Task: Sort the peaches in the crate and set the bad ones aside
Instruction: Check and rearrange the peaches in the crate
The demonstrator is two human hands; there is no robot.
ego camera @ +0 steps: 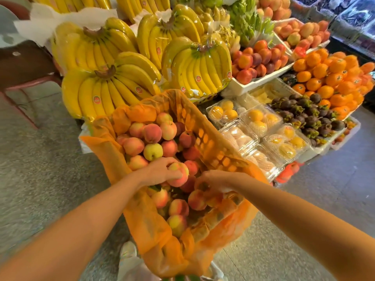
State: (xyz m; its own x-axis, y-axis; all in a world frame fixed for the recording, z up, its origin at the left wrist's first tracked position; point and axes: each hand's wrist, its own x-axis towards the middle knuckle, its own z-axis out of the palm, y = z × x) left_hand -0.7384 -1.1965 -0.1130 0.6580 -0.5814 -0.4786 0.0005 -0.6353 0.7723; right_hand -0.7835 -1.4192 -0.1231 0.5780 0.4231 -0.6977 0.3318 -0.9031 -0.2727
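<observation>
Big bunches of bananas (113,92) fill the stand at the back, and oranges (328,78) are piled on the right. In front of the bananas sits the orange crate (205,138). It has a thin orange bag (146,226) inside it. The crate holds a lot of peaches (152,136), most of them pink and red and one yellow-green.

Both arms reach down into the crate. The left hand (160,171) has its fingers and thumb curled round one pink peach (180,177), which sits on top of the pile near the middle of the crate. The right hand (217,179) is just beside it, with its fingers pointing down among the peaches. I cannot tell if it holds one or only touches them.

This looks like the picking and checking step, with lots of peaches left to sort. No pile of bad ones shows anywhere.

Next, the left hand should lift the peach and turn it round to look for soft or dark spots. It should hold the peach softly, because peaches bruise easily. A bad peach goes out of the crate and away from the good ones.
</observation>
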